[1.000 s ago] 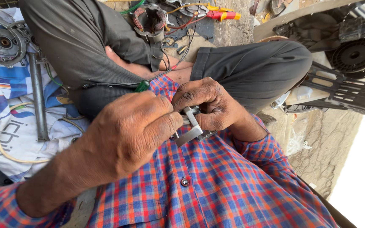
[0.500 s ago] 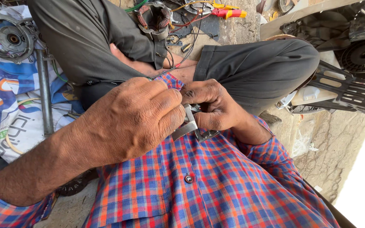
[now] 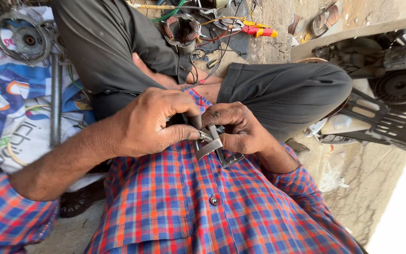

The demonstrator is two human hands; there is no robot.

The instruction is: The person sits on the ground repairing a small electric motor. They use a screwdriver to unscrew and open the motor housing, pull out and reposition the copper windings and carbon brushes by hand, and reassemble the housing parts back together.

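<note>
I sit cross-legged in grey trousers (image 3: 283, 94) and a red and blue checked shirt (image 3: 203, 207). Both hands meet over my lap. My right hand (image 3: 238, 129) is closed around a small grey metal bracket (image 3: 211, 146), whose flat ends stick out below the fingers. My left hand (image 3: 153, 123) pinches a dark tool (image 3: 193, 121) against the top of that bracket. The tool's tip and the middle of the bracket are hidden by my fingers.
On the ground beyond my knees lie a copper-wound stator (image 3: 182, 30), loose wires and red and yellow pliers (image 3: 259, 31). A round metal housing (image 3: 22, 40), a steel rod (image 3: 55, 99) and a printed sack (image 3: 10, 122) lie left. A black fan housing (image 3: 400, 87) and grille (image 3: 386, 124) sit right.
My left hand has drawn back a little to the left, so more of the bracket shows between the hands. My right hand keeps its grip. The view has shifted slightly.
</note>
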